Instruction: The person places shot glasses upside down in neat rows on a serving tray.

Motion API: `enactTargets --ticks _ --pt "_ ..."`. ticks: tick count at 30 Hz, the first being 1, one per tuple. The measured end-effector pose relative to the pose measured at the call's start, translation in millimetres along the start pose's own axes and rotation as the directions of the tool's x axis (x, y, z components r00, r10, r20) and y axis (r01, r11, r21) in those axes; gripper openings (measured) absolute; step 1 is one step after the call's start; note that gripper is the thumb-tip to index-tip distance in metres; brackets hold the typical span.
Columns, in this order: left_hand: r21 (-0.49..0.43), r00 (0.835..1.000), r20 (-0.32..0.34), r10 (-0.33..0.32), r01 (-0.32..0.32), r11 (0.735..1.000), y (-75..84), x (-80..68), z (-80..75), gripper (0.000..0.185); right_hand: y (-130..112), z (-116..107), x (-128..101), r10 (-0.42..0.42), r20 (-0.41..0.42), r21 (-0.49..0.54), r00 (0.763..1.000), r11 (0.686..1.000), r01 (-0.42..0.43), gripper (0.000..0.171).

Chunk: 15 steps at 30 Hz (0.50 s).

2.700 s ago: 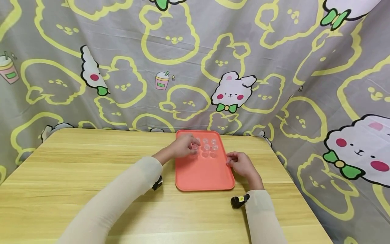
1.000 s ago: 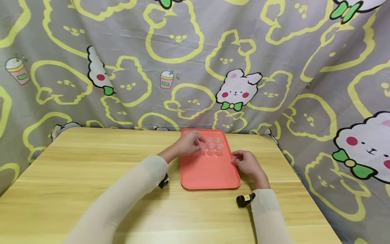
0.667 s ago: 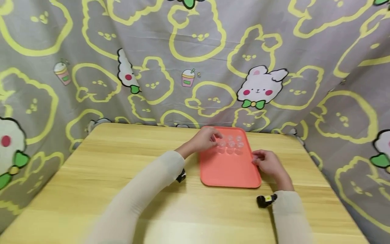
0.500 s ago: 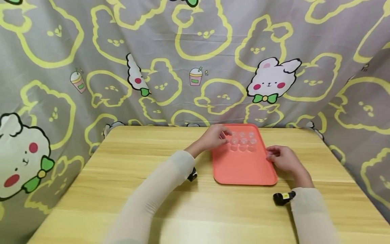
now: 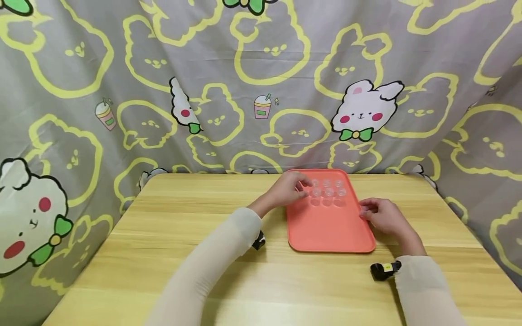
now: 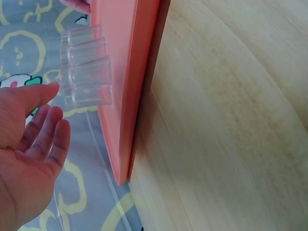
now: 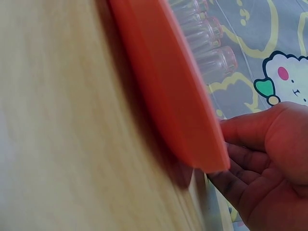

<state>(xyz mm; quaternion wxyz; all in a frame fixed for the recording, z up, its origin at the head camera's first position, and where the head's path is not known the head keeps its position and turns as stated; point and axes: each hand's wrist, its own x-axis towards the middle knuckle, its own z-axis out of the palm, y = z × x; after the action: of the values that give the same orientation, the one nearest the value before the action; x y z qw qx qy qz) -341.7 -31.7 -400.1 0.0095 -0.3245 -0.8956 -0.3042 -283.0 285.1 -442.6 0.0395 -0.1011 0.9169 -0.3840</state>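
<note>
Several small clear cups (image 5: 328,192) stand in rows at the far part of an orange tray (image 5: 330,231). My left hand (image 5: 288,189) hovers over the tray's left side, beside the leftmost cups. In the left wrist view, its thumb tip is close to a clear cup (image 6: 89,77), with loosely bent fingers and nothing held. The right hand (image 5: 383,215) is at the tray's right rim. In the right wrist view, that hand (image 7: 269,163) pinches the tray's edge (image 7: 192,125), thumb on the upper side and fingers partly hidden behind the rim.
The tray lies on a wooden table (image 5: 183,226), near its back edge. A grey curtain (image 5: 228,59) with cartoon prints hangs behind and at both sides. A black wrist camera (image 5: 383,270) sits by the right sleeve; another (image 5: 258,241) is by the left.
The left hand's fingers, earlier around the leftmost cup, have drawn away to its left. The right hand stays at the rim. The head view has turned left, shifting everything rightward.
</note>
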Motion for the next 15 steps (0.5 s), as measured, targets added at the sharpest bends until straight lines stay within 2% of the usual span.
enactTargets --ticks 6,10,15 --pt "-0.002 0.999 0.003 -0.034 0.034 0.999 -7.5 -12.5 -6.2 0.027 -1.0 12.0 0.6 0.034 0.005 0.062 0.999 0.998 -0.034 0.034" --pt "-0.019 0.999 0.005 -0.036 0.036 0.999 -4.2 -15.0 -8.5 0.029 -1.7 7.3 -2.7 0.048 -0.011 0.043 0.999 0.998 -0.047 0.033" --pt "-0.027 0.997 0.017 -0.076 0.076 0.997 3.8 -16.8 -10.1 0.029 -3.7 -3.7 -8.8 0.032 -0.011 0.008 0.999 0.999 -0.032 0.034"
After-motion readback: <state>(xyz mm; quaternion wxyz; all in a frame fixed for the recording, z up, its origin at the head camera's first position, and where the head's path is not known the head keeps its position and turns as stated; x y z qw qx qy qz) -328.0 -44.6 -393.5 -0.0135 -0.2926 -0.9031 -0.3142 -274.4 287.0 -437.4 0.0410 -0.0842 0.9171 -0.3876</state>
